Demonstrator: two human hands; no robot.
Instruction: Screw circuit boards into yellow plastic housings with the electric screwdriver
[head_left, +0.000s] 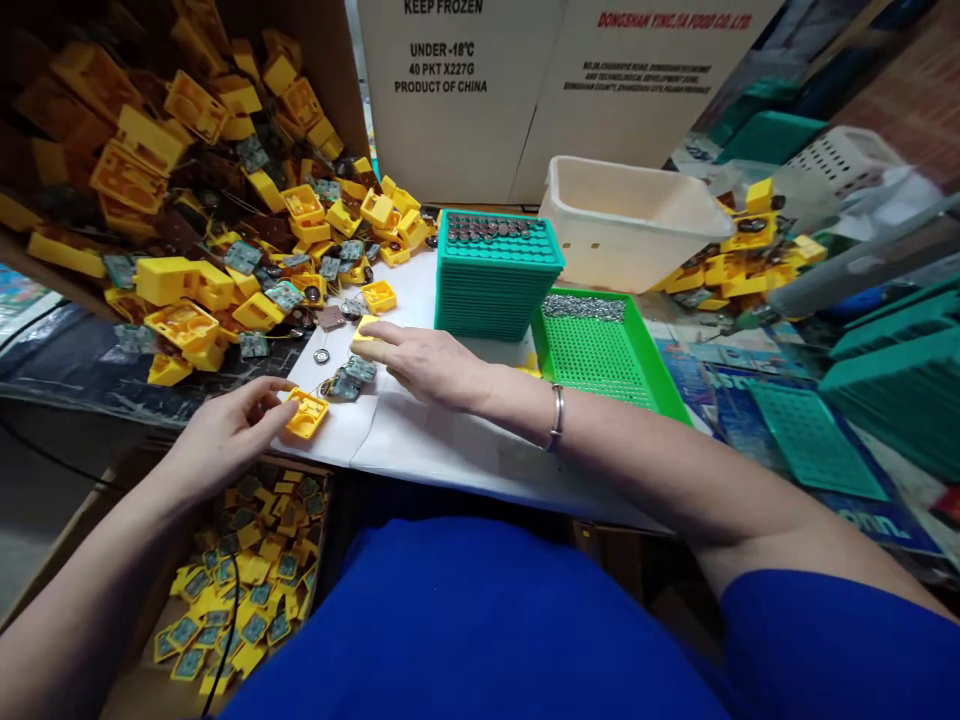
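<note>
Left hand (229,425): grip pinching small square yellow plastic housing (307,413) on the bench (420,440).
Right hand (427,362): grip released, fingertips on a yellow plastic block (365,330), at 1 o'clock from the housing.

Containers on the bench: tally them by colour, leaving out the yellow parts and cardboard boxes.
Stack of teal plastic trays: 1
Bright green perforated plastic tray: 1
Cream plastic tub: 1
White slotted plastic basket: 1
Total: 4

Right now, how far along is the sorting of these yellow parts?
Done: a box below the table holds a layer of yellow pieces with boards. In hand: the left hand holds an open yellow housing; the right hand touches another piece. Left: a large heap remains.
</note>
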